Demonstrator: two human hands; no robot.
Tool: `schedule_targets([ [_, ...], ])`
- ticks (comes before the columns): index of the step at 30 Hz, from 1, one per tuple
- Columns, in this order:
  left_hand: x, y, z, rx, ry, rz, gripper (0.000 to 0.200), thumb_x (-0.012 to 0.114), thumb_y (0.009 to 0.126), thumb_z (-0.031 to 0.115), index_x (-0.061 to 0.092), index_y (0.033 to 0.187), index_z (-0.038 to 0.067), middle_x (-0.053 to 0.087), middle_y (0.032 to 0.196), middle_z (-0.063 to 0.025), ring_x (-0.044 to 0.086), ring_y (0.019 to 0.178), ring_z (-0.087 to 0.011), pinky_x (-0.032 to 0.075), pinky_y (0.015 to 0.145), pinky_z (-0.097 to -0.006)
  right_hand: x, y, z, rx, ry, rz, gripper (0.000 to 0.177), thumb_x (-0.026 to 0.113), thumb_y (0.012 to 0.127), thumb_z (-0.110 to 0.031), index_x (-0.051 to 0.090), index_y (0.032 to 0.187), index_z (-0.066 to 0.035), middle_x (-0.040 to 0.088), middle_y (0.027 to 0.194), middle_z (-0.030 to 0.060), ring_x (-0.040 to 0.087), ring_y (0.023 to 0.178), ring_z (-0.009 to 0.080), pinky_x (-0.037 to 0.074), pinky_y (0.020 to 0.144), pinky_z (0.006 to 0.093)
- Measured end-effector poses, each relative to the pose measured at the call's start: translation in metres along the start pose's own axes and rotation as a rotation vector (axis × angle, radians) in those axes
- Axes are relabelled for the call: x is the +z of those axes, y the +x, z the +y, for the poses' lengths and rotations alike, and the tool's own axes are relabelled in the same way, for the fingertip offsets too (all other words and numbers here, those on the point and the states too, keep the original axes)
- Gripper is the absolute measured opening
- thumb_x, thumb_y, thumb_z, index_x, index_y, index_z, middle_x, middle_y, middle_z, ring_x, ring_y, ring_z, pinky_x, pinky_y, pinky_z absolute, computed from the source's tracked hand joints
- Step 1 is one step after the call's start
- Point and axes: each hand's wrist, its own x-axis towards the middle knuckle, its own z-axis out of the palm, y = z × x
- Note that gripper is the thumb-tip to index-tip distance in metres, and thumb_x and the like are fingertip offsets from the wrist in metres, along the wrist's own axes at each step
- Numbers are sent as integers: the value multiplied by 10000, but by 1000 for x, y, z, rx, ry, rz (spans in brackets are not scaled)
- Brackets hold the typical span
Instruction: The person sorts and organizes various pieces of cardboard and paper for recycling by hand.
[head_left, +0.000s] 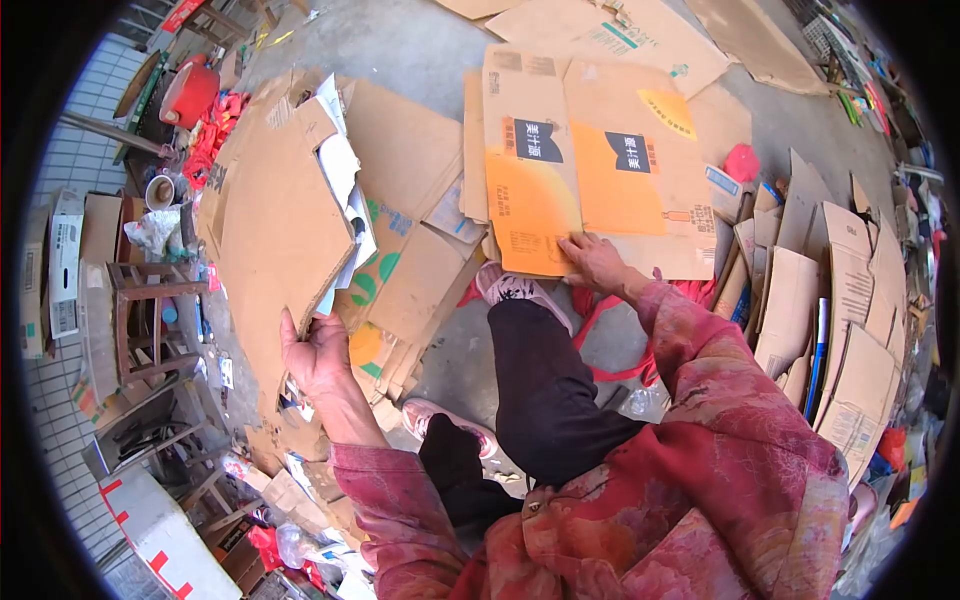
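Note:
My left hand is closed on the near edge of a large flattened brown cardboard sheet. White papers stick out along that sheet's right side. Resting on a flattened carton with orange printing is my right hand; its fingers lie over the carton's near edge, and the underside of the hand is hidden. Between the two lies more flattened cardboard, with green and yellow print on some pieces.
Upright cardboard pieces stack at the right. Red straps lie on the floor by my shoe. Further left are a wooden chair, a red round container and a paper cup. More cardboard lies at the back.

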Motion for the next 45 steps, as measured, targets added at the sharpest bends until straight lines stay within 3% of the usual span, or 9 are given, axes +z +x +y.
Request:
schedule_targets([
  [8,-1,0,-3,18,44,16,212,513,816,121,512,968,-27,580,956,-131,571,858,-233,491,688,-338,31,24,-19,66,-10,225,765,687,630,-318,309,1249,-77,337,1245,198,344,1149,342,343,868,448],
  [18,11,-10,-9,34,44,31,183,514,810,127,533,930,-9,605,897,-110,593,796,-217,501,667,-329,27,37,-15,0,103,141,914,743,548,-293,256,1285,-55,287,1275,236,306,1177,362,289,958,407],
  [23,12,-10,-7,34,51,64,171,540,797,122,536,913,-4,603,899,-98,586,809,-208,497,670,-316,19,28,-9,-13,208,49,725,633,659,-213,281,1269,-41,292,1275,239,335,1149,382,294,952,398],
  [27,14,-11,-9,32,35,83,179,558,785,116,536,915,-5,601,900,-95,582,820,-207,494,681,-311,14,15,-9,65,130,159,631,551,672,-129,312,1252,-62,336,1242,223,379,1109,365,326,904,407],
  [33,10,-8,-5,32,39,79,181,554,786,117,534,920,-2,600,903,-103,581,816,-212,493,669,-317,15,3,12,199,-79,288,518,515,652,-75,444,1164,-112,496,1083,96,458,1031,289,357,825,412],
  [36,7,-7,-3,61,40,53,186,539,796,121,527,929,-8,600,902,-114,585,801,-221,491,650,-322,-3,-1,27,157,180,309,402,496,684,-33,518,1082,-84,569,941,77,531,908,288,402,767,413],
  [38,9,-6,-1,52,36,53,176,536,800,125,531,916,-8,601,887,-111,586,792,-214,493,640,-321,-2,6,48,-17,486,661,290,479,743,-10,556,1019,-55,583,803,121,566,745,281,440,688,357],
  [39,8,-5,0,44,21,53,176,536,800,125,531,916,-8,601,887,-111,586,792,-214,493,640,-321,-27,4,44,43,656,654,202,489,788,-32,572,972,-30,572,761,148,561,698,268,441,659,284],
  [45,9,-4,2,8,-22,20,146,523,812,127,538,883,1,604,832,-94,590,739,-202,495,626,-305,-194,-8,13,123,474,679,235,491,834,-158,551,997,-1,586,852,112,554,770,181,427,685,258],
])
